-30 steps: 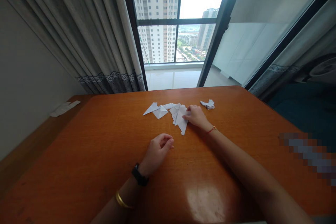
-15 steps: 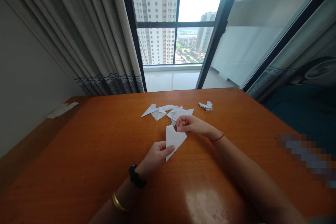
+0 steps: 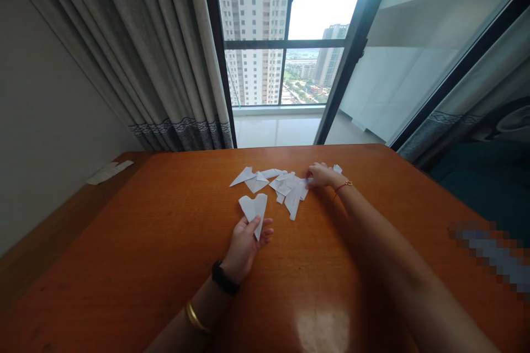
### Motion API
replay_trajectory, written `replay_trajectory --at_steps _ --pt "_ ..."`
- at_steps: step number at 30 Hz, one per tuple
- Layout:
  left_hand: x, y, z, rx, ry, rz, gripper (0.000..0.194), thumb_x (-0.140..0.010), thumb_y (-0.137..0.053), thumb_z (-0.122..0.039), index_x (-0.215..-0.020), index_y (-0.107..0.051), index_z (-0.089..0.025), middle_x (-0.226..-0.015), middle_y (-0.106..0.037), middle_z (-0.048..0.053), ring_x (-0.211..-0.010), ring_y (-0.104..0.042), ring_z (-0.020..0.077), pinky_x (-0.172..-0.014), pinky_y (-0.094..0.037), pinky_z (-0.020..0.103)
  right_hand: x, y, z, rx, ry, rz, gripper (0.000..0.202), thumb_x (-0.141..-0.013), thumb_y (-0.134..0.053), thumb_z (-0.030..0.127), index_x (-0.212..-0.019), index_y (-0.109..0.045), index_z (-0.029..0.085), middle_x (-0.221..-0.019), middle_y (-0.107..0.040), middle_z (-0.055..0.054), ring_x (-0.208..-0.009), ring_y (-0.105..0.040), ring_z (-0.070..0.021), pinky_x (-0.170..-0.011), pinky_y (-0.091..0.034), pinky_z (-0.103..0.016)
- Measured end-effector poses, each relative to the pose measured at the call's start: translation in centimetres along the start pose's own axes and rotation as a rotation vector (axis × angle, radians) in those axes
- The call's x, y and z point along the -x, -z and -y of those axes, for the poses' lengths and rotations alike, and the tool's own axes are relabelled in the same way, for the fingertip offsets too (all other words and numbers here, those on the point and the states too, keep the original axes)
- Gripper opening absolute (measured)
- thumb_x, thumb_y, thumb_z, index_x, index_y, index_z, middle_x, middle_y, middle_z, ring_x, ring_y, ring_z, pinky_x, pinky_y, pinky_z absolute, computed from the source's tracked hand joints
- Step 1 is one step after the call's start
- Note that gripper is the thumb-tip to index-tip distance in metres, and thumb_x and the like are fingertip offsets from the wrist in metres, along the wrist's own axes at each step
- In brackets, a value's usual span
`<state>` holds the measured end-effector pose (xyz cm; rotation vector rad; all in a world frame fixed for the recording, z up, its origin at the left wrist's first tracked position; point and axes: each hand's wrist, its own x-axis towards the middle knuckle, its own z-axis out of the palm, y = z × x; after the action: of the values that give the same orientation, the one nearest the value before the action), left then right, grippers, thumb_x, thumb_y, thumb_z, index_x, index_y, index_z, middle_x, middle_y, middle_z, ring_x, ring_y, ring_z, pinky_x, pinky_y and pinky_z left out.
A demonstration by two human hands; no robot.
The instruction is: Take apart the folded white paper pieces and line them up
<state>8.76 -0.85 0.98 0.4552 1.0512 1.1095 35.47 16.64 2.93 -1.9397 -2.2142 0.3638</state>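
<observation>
My left hand [image 3: 244, 242] pinches a folded sheet of white paper [image 3: 252, 208] between thumb and fingers, its pointed end down and two lobes at the top. Farther out, my right hand [image 3: 322, 175] is closed at the right side of a pile of folded paper pieces [image 3: 282, 183]. Its fingertips grip the upper edge of a long folded paper piece [image 3: 295, 198], which slants down toward me. Part of another folded paper [image 3: 337, 169] shows behind my right hand.
The wooden table [image 3: 165, 231] spreads beneath both hands. Other folded pieces [image 3: 243, 176] lie at the pile's left. A flat paper strip [image 3: 110, 172] rests at the far left edge. Beyond the table are a grey curtain [image 3: 182, 66] and a glass door.
My right hand has left the paper in my left hand and moved right and away to the pile, where a long piece now slants out. The left hand has tilted its paper and moved slightly left.
</observation>
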Motion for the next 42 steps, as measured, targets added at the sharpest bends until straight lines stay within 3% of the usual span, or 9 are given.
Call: replay_trajectory --at_steps 4,9,15,18,24,29,33,37,42 --pt "0.4 -0.3 0.3 0.012 -0.034 0.058 0.028 -0.085 -0.06 -0.016 -0.112 -0.051 -0.019 -0.113 -0.067 0.011 -0.085 -0.07 0.0176 -0.066 -0.056 0.026 1.7 -0.5 -0.1 0.016 -0.012 0.112 0.02 -0.059 -0.079 0.026 -0.074 -0.068 0.019 -0.08 -0.066 -0.005 -0.078 -0.059 -0.0227 -0.072 -0.044 -0.034" --pt "0.5 -0.2 0.5 0.073 -0.038 0.104 0.035 -0.08 -0.064 -0.012 -0.113 -0.057 -0.023 -0.131 -0.058 0.009 -0.12 -0.056 0.0252 -0.085 -0.053 0.035 4.0 1.5 0.2 -0.036 -0.009 0.13 0.022 -0.065 -0.065 0.012 -0.087 -0.069 0.016 -0.08 -0.069 -0.005 -0.067 -0.06 -0.0158 -0.059 -0.041 -0.024" --pt "0.4 -0.3 0.7 0.18 0.01 0.077 0.037 -0.084 -0.056 -0.006 -0.117 -0.057 -0.023 -0.131 -0.058 0.009 -0.127 -0.049 0.0245 -0.101 -0.043 0.043 7.3 5.3 1.7 -0.134 -0.007 0.036 0.019 -0.073 -0.056 0.013 -0.088 -0.068 0.015 -0.083 -0.069 -0.005 -0.068 -0.06 -0.0144 -0.056 -0.041 -0.021" --pt "0.4 -0.5 0.6 0.243 -0.008 0.083 0.042 -0.084 -0.054 -0.003 -0.121 -0.056 -0.024 -0.131 -0.058 0.008 -0.127 -0.049 0.0232 -0.102 -0.041 0.042 8.9 5.9 4.1 -0.418 0.021 0.046 0.01 -0.075 -0.055 0.018 -0.084 -0.06 0.016 -0.069 -0.065 -0.002 -0.058 -0.057 -0.0122 -0.05 -0.04 -0.02" --pt "0.3 -0.9 0.6 0.39 -0.11 0.161 0.034 -0.094 -0.052 -0.021 -0.128 -0.051 -0.025 -0.132 -0.057 0.007 -0.125 -0.051 0.0207 -0.102 -0.042 0.035 10.6 1.5 10.7 -1.062 0.058 0.466 0.011 -0.076 -0.057 0.017 -0.076 -0.046 0.019 -0.056 -0.061 0.003 -0.047 -0.056 -0.0096 -0.045 -0.045 -0.018" --pt "0.4 -1.1 1.0 0.387 -0.203 0.285 0.042 -0.092 -0.056 -0.033 -0.131 -0.05 -0.018 -0.128 -0.06 0.013 -0.117 -0.056 0.0247 -0.099 -0.045 0.037 11.1 -3.6 13.9 -1.103 0.01 0.404 0.023 -0.073 -0.06 0.011 -0.085 -0.043 0.02 -0.05 -0.056 0.009 -0.04 -0.052 -0.0087 -0.037 -0.038 -0.016" --pt "0.6 -1.0 1.0 0.321 -0.167 0.145 0.039 -0.091 -0.055 -0.016 -0.129 -0.05 -0.019 -0.121 -0.064 0.011 -0.109 -0.062 0.0226 -0.095 -0.048 0.036 10.3 -3.4 12.6 -0.904 0.071 0.298 0.028 -0.075 -0.066 0.023 -0.095 -0.047 0.02 -0.061 -0.062 0.005 -0.045 -0.055 -0.01 -0.042 -0.04 -0.019" --pt "0.9 -0.9 0.6 0.29 -0.095 0.091 0.04 -0.091 -0.049 -0.013 -0.131 -0.048 -0.019 -0.125 -0.061 0.013 -0.107 -0.063 0.0261 -0.084 -0.053 0.038 7.7 -1.1 8.1 -0.37 -0.088 -0.105 0.022 -0.086 -0.052 0.034 -0.096 -0.058 0.016 -0.087 -0.067 -0.007 -0.069 -0.061 -0.015 -0.055 -0.04 -0.023" --pt "1.3 -1.0 0.3 0.272 -0.089 0.065 0.04 -0.09 -0.048 -0.015 -0.13 -0.048 -0.017 -0.124 -0.061 0.016 -0.097 -0.067 0.0247 -0.07 -0.055 0.033 5.9 -1.1 4.3 -0.273 -0.054 0.053 0.026 -0.069 -0.07 0.038 -0.079 -0.066 0.014 -0.074 -0.067 -0.004 -0.064 -0.06 -0.0154 -0.052 -0.036 -0.023"
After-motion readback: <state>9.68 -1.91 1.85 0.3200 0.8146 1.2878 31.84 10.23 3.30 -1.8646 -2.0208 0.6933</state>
